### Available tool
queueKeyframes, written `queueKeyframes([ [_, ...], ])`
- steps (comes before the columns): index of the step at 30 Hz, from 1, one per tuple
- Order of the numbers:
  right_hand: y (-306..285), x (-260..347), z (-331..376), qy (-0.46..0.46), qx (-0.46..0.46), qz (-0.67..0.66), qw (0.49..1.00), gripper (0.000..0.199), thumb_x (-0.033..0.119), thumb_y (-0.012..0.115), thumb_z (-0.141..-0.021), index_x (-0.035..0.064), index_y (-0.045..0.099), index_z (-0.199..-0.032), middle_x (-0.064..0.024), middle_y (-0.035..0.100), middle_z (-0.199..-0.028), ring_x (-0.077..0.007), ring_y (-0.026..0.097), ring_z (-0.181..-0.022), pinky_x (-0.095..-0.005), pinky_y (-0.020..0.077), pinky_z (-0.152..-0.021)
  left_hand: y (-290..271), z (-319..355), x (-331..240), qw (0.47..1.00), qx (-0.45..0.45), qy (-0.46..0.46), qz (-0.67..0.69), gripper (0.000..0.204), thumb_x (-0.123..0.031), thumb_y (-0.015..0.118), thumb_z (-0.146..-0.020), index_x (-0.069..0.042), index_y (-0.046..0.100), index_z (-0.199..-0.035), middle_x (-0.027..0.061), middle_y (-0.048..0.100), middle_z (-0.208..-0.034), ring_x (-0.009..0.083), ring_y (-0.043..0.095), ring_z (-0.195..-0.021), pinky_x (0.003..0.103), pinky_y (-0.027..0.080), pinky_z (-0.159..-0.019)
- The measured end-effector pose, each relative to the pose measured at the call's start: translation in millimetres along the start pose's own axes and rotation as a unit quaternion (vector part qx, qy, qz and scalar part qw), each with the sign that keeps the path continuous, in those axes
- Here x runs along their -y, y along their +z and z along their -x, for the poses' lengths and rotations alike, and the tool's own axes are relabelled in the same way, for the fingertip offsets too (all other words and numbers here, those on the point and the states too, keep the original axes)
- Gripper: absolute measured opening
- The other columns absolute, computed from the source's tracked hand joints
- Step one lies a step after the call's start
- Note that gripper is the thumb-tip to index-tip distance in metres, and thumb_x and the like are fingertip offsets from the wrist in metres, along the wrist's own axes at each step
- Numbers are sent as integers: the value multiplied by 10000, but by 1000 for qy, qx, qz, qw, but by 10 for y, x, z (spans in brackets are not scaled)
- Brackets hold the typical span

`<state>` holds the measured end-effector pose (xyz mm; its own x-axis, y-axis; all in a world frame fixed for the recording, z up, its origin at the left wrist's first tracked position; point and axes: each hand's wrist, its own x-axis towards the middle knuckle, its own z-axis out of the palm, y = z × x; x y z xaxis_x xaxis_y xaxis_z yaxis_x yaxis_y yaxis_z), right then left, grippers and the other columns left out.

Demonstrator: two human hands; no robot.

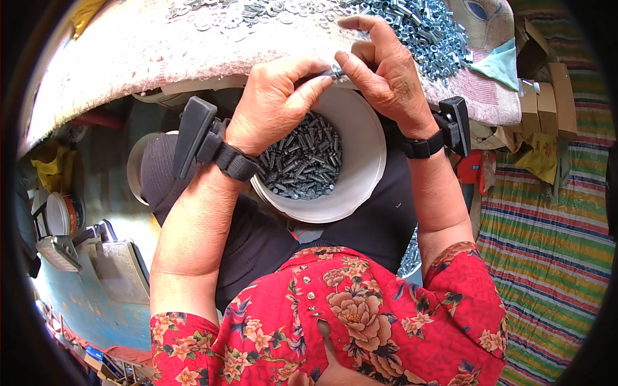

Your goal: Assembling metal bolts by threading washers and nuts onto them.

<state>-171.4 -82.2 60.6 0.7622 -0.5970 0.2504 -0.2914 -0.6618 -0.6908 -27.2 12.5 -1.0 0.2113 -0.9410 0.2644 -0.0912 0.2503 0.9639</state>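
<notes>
My left hand [280, 96] pinches a small metal fastener [335, 72] between thumb and forefinger, above the far rim of a white bucket [364, 161]. My right hand [389, 80] is close beside the fastener. Its thumb tip is right by the piece, while the forefinger stretches away from the thumb; whether the thumb touches is unclear. Inside the bucket, between my legs, lie many dark bolts [302, 161]. Beyond my hands, a heap of bluish metal sleeves [418, 38] and scattered flat washers [257, 14] rest on a cloth-covered table [161, 58].
A pale green cloth [499, 64] hangs at the table's right corner, near cardboard boxes [547, 96]. Striped sheeting [547, 257] covers the floor on the right. To the left are a grey metal dustpan-like object [119, 270] and a white tub [61, 212].
</notes>
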Motion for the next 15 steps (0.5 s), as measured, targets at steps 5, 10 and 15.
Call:
queueKeyframes([
  [5,-56,-195,-41,-25,-136,-257,956,335,303,460,-939,24,509,-1120,0,518,-695,-60,464,-601,-214,381,-566,86,13,-48,997,36,64,28,139,-73,636,-795,-18,635,-923,99,626,-717,147,600,-619,264,479,-588],
  [10,246,-21,-160,-175,-264,-262,911,427,412,390,-943,39,562,-1063,-38,585,-783,-137,559,-724,-278,435,-736,97,32,-88,994,40,5,106,165,-84,606,-844,-3,630,-986,35,627,-744,72,578,-636,207,472,-584],
  [15,511,532,525,-196,-28,-188,962,297,262,507,-889,19,583,-1043,-59,607,-799,-164,588,-723,-293,473,-694,-93,-146,-18,976,-56,-47,204,193,-124,564,-884,30,616,-988,57,636,-771,90,594,-625,192,465,-536],
])
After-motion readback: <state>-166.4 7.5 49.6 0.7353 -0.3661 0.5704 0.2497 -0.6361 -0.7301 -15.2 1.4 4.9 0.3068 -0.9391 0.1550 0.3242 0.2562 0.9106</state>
